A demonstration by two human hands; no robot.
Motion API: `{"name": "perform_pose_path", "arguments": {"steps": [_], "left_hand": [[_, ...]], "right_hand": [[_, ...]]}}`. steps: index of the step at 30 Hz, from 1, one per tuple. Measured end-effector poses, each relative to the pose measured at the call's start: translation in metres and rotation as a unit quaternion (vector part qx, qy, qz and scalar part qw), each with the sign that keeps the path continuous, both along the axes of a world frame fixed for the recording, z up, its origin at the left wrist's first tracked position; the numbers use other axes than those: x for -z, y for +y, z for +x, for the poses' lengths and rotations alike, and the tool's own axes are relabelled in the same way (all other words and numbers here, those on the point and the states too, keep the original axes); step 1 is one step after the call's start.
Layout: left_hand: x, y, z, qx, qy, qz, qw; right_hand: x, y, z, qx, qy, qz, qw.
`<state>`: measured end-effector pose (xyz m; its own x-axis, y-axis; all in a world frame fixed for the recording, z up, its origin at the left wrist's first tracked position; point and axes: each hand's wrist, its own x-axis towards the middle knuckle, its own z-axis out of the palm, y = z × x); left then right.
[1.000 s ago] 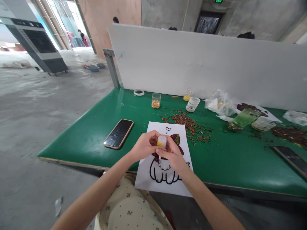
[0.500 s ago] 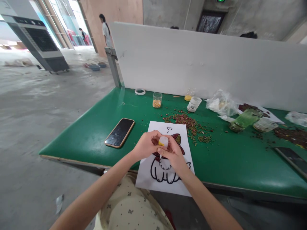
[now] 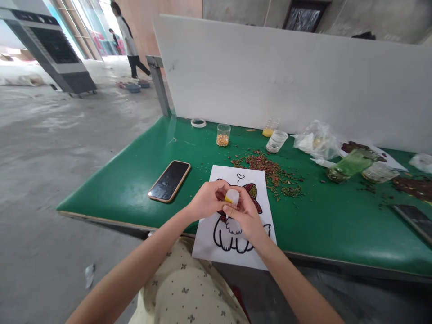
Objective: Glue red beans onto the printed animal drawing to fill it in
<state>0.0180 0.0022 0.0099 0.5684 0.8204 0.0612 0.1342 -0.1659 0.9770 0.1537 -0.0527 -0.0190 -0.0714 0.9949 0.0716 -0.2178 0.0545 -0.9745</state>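
Both hands meet over a paper with a line drawing [image 3: 243, 261] of a cat-like animal. Between them is a small white glue bottle [image 3: 232, 196] with a yellow label, its base up and its narrow tip down toward the sheet. My left hand [image 3: 207, 200] closes on the bottle from the left. My right hand [image 3: 247, 215] grips it from the right, thumb across the front. Dark red and green seeds fill parts of the animal's head and ear [image 3: 251, 190]; its body is plain white. My fingers cover part of the head.
A phone [image 3: 169, 181] lies left of the paper. Loose seeds [image 3: 270, 170] spread behind it. Farther back stand a cup of corn kernels [image 3: 223, 136], a tilted clear cup [image 3: 276, 141] and a plastic bag [image 3: 317, 139]. A green bottle [image 3: 353, 165] lies right. A white board [image 3: 270, 72] borders the table's back.
Both hands stay on the glue bottle in nearly the same place over the drawing. The view has tilted down slightly. A person in the background has walked, now showing dark trousers.
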Motion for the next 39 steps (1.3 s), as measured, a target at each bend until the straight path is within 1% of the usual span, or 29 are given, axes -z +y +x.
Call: {"name": "perform_pose_path", "arguments": {"steps": [6, 14, 20, 25, 29, 34, 37, 39], "left_hand": [[0.002, 0.0, 0.0, 0.008, -0.003, 0.02, 1.0], [-0.003, -0.003, 0.0, 0.03, -0.01, 0.02, 0.999], [-0.001, -0.004, -0.006, 0.042, -0.002, 0.029, 0.999], [0.001, -0.006, -0.009, 0.052, 0.008, 0.067, 0.996], [-0.002, -0.008, -0.008, 0.046, 0.035, 0.083, 0.995], [-0.006, -0.011, -0.007, 0.055, 0.041, 0.074, 0.995], [-0.006, -0.012, -0.009, 0.061, 0.047, 0.083, 0.994], [-0.006, -0.015, -0.011, 0.059, 0.058, 0.099, 0.992]], "right_hand": [[0.001, -0.003, 0.002, 0.001, -0.02, 0.01, 1.0], [0.0, -0.009, 0.004, 0.008, -0.068, 0.016, 0.998], [-0.013, -0.008, 0.008, -0.047, -0.093, 0.004, 0.995], [-0.021, -0.005, 0.015, -0.09, -0.107, 0.0, 0.99], [-0.023, -0.006, 0.017, -0.108, -0.101, -0.012, 0.989], [-0.022, -0.008, 0.018, -0.105, -0.124, 0.006, 0.987], [-0.025, -0.01, 0.019, -0.109, -0.168, 0.028, 0.979], [-0.03, -0.014, 0.02, -0.106, -0.231, 0.053, 0.966]]}}
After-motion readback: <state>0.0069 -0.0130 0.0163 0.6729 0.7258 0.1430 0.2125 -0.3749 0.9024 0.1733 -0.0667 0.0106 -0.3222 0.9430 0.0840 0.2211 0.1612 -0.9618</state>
